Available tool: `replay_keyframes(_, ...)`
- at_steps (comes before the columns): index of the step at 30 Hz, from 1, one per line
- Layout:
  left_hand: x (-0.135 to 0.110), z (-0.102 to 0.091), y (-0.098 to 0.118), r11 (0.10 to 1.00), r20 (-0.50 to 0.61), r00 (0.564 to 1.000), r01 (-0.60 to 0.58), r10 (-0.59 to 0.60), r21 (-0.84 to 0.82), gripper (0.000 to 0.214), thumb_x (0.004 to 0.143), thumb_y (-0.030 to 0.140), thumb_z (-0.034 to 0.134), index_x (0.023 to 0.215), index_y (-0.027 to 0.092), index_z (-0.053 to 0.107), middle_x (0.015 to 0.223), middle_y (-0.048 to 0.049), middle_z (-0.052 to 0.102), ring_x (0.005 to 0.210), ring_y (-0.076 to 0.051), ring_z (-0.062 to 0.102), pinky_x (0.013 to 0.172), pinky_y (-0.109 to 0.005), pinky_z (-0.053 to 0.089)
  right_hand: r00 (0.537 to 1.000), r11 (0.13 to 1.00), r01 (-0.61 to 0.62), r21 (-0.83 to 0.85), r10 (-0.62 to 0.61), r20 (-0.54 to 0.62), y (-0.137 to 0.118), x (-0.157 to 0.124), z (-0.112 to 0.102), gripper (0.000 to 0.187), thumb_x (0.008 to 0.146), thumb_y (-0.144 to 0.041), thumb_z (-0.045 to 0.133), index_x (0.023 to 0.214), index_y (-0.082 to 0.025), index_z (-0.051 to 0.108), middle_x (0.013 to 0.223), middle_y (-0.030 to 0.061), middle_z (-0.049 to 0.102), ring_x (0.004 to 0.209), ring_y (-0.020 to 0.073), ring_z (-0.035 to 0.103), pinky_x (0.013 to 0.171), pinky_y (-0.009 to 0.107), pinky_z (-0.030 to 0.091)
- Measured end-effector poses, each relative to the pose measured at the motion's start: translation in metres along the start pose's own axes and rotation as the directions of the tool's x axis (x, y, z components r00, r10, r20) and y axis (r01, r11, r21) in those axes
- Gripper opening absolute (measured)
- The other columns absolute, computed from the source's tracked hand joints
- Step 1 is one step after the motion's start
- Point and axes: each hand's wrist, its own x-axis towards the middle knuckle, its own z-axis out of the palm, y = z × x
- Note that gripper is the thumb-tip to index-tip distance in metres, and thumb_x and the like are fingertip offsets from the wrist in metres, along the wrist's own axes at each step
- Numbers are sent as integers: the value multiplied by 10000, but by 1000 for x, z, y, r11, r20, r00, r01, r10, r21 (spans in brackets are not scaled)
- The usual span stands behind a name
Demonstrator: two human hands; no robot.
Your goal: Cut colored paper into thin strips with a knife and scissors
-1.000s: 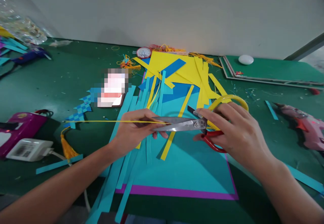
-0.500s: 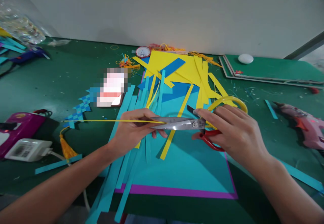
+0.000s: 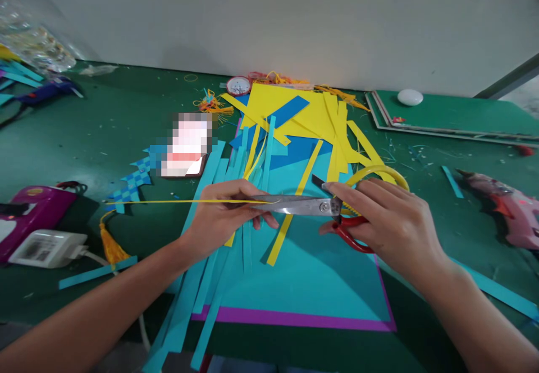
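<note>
Between the fingers of my left hand point(image 3: 219, 215) is a thin yellow paper strip point(image 3: 172, 201), seen nearly edge-on and stretching out to the left. My right hand point(image 3: 387, 221) grips a pair of scissors point(image 3: 305, 205) with one yellow and one red handle. Their blades point left and lie along the strip's right end, close to my left fingertips. A dark blade tip point(image 3: 319, 181) also sticks out by my right index finger; its tool is mostly hidden. Below both hands spreads turquoise paper point(image 3: 311, 283), with a loose yellow strip point(image 3: 275, 246) on it.
Turquoise strips point(image 3: 206, 294) lie left of the sheet, and yellow paper point(image 3: 290, 100) behind it. A phone point(image 3: 185, 148) and a woven blue piece with a tassel point(image 3: 113, 244) are further left. At right are a pink glue gun point(image 3: 505, 204) and a green board point(image 3: 467, 114).
The scissor blades have closed together on the yellow strip's end, and the yellow handle has dropped slightly. My left hand has stayed nearly in place.
</note>
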Motion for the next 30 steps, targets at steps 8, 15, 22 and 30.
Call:
replay_keyframes(8,1,2,3,999,-11,1000,17,-18,-43,60,801,175,748,801,235,743,677,-12,768,574,-163,713,480,-236,542,1000,1000,-9,4,9,-4,-1,0,0,256,897,-318,634,1080,-139,636,763,57,674,679,195,629,615,314,443)
replay_keyframes(15,3,3,1,1000,-28,1000,8,-9,-26,77,805,153,744,815,229,747,669,0,766,568,-144,714,477,-210,542,1000,1000,-11,1,11,-10,-1,-2,-1,343,882,-412,657,1090,-140,635,781,60,695,699,202,652,621,321,453)
replay_keyframes(22,2,4,2,999,-50,998,39,-40,-26,88,781,132,752,790,218,734,657,4,763,557,-139,708,473,-205,533,1000,1000,-3,-6,3,-30,-1,-2,-1,410,869,-484,650,1069,-126,651,789,65,710,683,206,665,592,327,453)
replay_keyframes(30,2,3,2,998,-30,998,53,-54,-32,105,787,111,732,763,214,731,660,5,761,567,-135,705,480,-204,518,999,1000,5,-16,-6,-43,-1,-1,0,397,869,-478,653,1055,-127,658,785,61,726,678,198,678,582,318,460)
